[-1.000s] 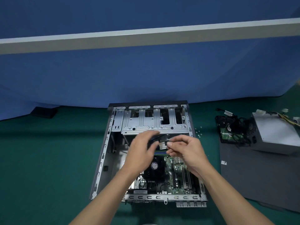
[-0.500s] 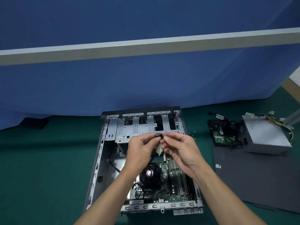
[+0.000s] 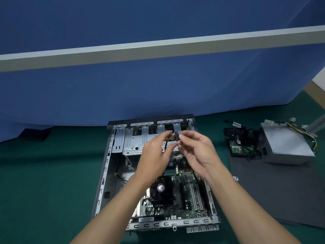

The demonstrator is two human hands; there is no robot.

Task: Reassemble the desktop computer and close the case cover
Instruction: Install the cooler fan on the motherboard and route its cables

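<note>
An open desktop case (image 3: 103, 175) lies flat on the green mat, its motherboard (image 3: 189, 196) and black CPU fan (image 3: 161, 188) exposed. Above the silver drive cage (image 3: 133, 140), my left hand (image 3: 156, 155) and my right hand (image 3: 197, 150) meet. Both pinch a small black cable connector (image 3: 175, 135) between fingertips, with its black cable hanging down between the hands into the case. The dark case cover (image 3: 274, 194) lies flat on the mat to the right.
A silver power supply (image 3: 286, 145) with coloured wires sits on the cover's far end, next to a hard drive (image 3: 237, 147) under tangled black cables. A blue partition wall stands behind the case. A small black object (image 3: 34, 134) lies far left.
Both hands have lifted the connector up and away from the motherboard, to above the drive cage. The view has tilted upward, showing more wall.
</note>
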